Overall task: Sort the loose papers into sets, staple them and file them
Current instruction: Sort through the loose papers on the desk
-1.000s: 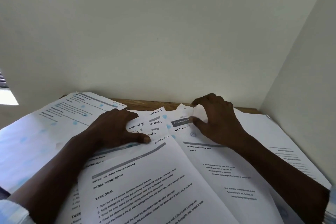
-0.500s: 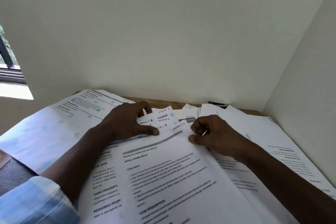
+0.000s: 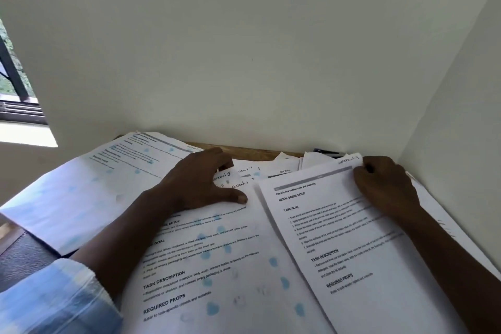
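Note:
Loose printed papers cover a wooden table (image 3: 244, 148). My left hand (image 3: 200, 182) lies flat, fingers spread, pressing on a blue-spotted sheet (image 3: 217, 260) and on small slips marked "Section" (image 3: 241, 179). My right hand (image 3: 385, 187) grips the top right corner of a sheet headed "Electric rice cooker inner pot cleaning" (image 3: 339, 238), which lies to the right over other papers. A handwritten "Section 4" sits at that sheet's corner.
A larger spotted sheet (image 3: 108, 179) hangs off the table's left side. A dark object (image 3: 328, 152) lies against the back wall. Walls close in at the back and right (image 3: 461, 116). A window (image 3: 13, 84) is at the far left, a dark surface (image 3: 24, 260) below it.
My right hand has carried the rice cooker sheet from the middle over to the right, uncovering the blue-spotted sheet beneath. My left hand stays pressed on the pile.

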Tool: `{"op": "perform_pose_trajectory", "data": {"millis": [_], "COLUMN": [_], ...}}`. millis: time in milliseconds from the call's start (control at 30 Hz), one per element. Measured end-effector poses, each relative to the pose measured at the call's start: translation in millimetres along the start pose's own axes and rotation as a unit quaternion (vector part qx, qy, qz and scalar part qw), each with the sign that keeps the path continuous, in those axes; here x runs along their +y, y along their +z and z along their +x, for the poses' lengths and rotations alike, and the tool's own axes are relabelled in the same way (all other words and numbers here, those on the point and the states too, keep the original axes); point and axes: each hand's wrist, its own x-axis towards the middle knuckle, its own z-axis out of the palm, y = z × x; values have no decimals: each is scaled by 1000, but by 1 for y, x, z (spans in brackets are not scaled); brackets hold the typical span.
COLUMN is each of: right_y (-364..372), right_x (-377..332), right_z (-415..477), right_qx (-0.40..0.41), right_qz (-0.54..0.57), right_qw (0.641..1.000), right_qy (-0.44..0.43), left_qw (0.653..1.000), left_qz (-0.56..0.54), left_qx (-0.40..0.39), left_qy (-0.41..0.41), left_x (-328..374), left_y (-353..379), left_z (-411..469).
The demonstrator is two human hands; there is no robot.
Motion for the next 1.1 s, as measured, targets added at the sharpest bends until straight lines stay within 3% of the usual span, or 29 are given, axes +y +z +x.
{"op": "perform_pose_trajectory", "data": {"millis": [100,267,367,533,700,767,933,1100], "right_y": [-14,-39,-47,-59,-54,-34,30,67], "right_x": [-2,-27,-55,-107,-146,-153,-142,-144], "right_z": [9,38,54,63,54,42,-3,-38], "right_qx": [25,45,50,-31,-99,-132,-197,-255], "right_qz": [19,11,-9,-66,-123,-107,-52,75], "right_qw": [999,995,982,928,899,901,914,929], "right_qy": [-15,-88,-185,-366,-409,-400,-350,-256], "left_qw": [980,879,834,764,732,734,783,904], "left_qz": [-196,-461,-538,-636,-677,-674,-610,-393], "left_qx": [-28,-108,-116,-104,-79,-79,-115,-163], "left_qy": [-14,-48,-50,-22,4,-5,-23,-52], "left_x": [3,-11,-22,-31,-34,-34,-19,-2], "left_y": [-5,-23,-29,-33,-38,-37,-47,-42], "left_z": [-3,-6,-8,-11,-11,-10,-12,-12]}}
